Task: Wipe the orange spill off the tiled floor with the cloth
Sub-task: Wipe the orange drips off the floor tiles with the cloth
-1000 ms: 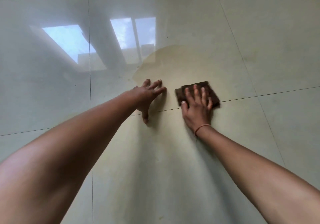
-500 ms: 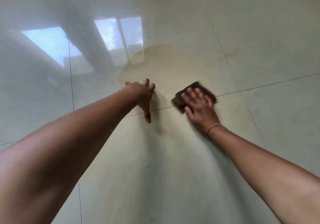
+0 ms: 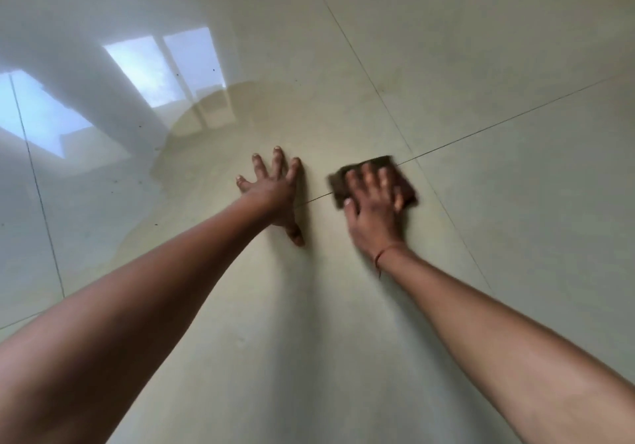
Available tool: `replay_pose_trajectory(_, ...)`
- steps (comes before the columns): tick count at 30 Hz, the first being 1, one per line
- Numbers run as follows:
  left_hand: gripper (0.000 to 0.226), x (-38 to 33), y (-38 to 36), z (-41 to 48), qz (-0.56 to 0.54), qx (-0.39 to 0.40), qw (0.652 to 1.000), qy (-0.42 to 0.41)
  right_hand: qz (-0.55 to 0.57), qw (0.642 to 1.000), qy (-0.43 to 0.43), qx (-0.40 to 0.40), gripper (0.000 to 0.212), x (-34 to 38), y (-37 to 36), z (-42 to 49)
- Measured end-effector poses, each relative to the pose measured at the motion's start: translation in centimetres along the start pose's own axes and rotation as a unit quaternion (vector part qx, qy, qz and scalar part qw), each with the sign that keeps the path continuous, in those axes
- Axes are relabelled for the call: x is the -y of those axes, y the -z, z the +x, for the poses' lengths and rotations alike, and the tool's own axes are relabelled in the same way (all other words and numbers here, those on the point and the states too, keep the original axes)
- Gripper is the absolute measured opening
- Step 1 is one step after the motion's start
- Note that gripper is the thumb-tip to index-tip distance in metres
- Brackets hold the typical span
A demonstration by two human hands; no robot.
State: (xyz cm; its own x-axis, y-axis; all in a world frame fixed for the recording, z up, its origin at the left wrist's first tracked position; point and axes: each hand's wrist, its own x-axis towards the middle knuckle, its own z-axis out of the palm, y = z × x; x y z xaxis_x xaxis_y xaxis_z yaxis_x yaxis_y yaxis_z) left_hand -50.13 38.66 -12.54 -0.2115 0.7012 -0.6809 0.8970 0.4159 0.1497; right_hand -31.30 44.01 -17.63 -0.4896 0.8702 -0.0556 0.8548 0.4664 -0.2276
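Right hand presses blurred cloth.

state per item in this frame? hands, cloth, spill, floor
left hand: empty, fingers spread, palm flat on the floor
right hand: pressed flat on the cloth, motion-blurred
dark brown folded cloth: flat on the floor under the right hand, across a grout line
pale orange spill: film on the tile, not wiped up
glossy beige tiled floor: reflects windows
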Motion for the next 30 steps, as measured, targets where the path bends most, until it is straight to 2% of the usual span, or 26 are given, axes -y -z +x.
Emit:
replay_pose_trajectory(2, 0.157, 0.0, -0.1, -0.3, -0.005, -0.004, 1.000, -0.003, -0.012, 0.990, 0.136, 0.024, 0.055, -0.5, -0.6, -4.8)
replay_pose_trajectory(4, 0.157, 0.1, -0.1, -0.3, -0.009, -0.007, 1.000, -0.009, -0.014, 0.986, 0.163, 0.038, 0.056, -3.6, 0.2, -7.8)
replay_pose_trajectory(6, 0.157, 0.2, -0.1, -0.2, -0.014, -0.011, 1.000, -0.009, -0.014, 0.997, 0.070, 0.012, 0.057, -6.0, 0.9, -5.7)
replay_pose_trajectory(8, 0.157, 0.1, -0.3, -0.1, -0.014, -0.009, 1.000, -0.008, -0.002, 0.998, -0.068, -0.010, 0.058, -4.8, 1.2, -1.2)
replay_pose_trajectory(9, 0.157, 0.2, -0.4, 0.0, -0.013, -0.013, 1.000, -0.008, 0.002, 0.996, -0.092, -0.014, 0.059, -3.0, 0.9, 0.5)
replay_pose_trajectory(10, 0.156, 0.2, -0.4, 0.0, -0.012, -0.017, 1.000, -0.009, 0.004, 0.997, -0.073, -0.010, 0.059, -0.9, 0.4, 1.2)
replay_pose_trajectory(12, 0.154, 0.4, -0.4, -0.2, -0.019, -0.019, 1.000, -0.013, -0.002, 0.999, 0.052, 0.012, 0.058, 2.5, -1.0, -1.1)
replay_pose_trajectory(13, 0.154, 0.6, -0.4, -0.2, -0.027, -0.022, 0.999, -0.017, -0.011, 0.993, 0.118, 0.026, 0.058, 2.9, -1.3, -3.6)
replay_pose_trajectory(15, 0.154, 1.0, -0.6, -0.3, -0.043, -0.038, 0.998, -0.026, -0.023, 0.982, 0.180, 0.048, 0.057, 0.8, -0.6, -6.8)
replay_pose_trajectory(17, 0.154, 1.9, -1.3, -0.8, -0.054, -0.077, 0.995, -0.030, -0.019, 0.987, 0.152, 0.040, 0.058, -1.7, 0.2, -5.1)
replay_pose_trajectory(19, 0.150, 3.1, -2.5, -1.8, -0.055, -0.118, 0.991, -0.031, -0.013, 0.999, 0.044, 0.028, 0.058, -0.8, 0.5, -1.4)
replay_pose_trajectory(20, 0.146, 4.1, -3.2, -2.5, -0.055, -0.141, 0.988, -0.028, -0.011, 0.999, 0.017, 0.025, 0.058, 1.2, 0.2, 0.2)
replay_pose_trajectory(21, 0.143, 5.3, -3.8, -3.2, -0.057, -0.165, 0.984, -0.017, -0.011, 0.999, 0.035, 0.028, 0.058, 3.8, -0.4, 1.1)
replay_pose_trajectory(24, 0.133, 10.3, -5.2, -6.2, -0.076, -0.209, 0.973, 0.053, -0.018, 0.964, 0.254, 0.075, 0.059, 11.2, -2.4, 0.9)
replay_pose_trajectory(26, 0.129, 13.7, -6.1, -8.2, -0.077, -0.213, 0.969, 0.099, -0.023, 0.939, 0.332, 0.084, 0.059, 11.6, -2.8, 1.2)
replay_pose_trajectory(28, 0.127, 17.2, -7.1, -10.3, -0.094, -0.204, 0.963, 0.151, -0.019, 0.945, 0.316, 0.081, 0.061, 11.8, -2.8, 2.7)
replay_pose_trajectory(30, 0.126, 19.6, -8.2, -11.9, -0.113, -0.192, 0.956, 0.189, -0.014, 0.969, 0.235, 0.071, 0.062, 13.7, -3.0, 4.7)
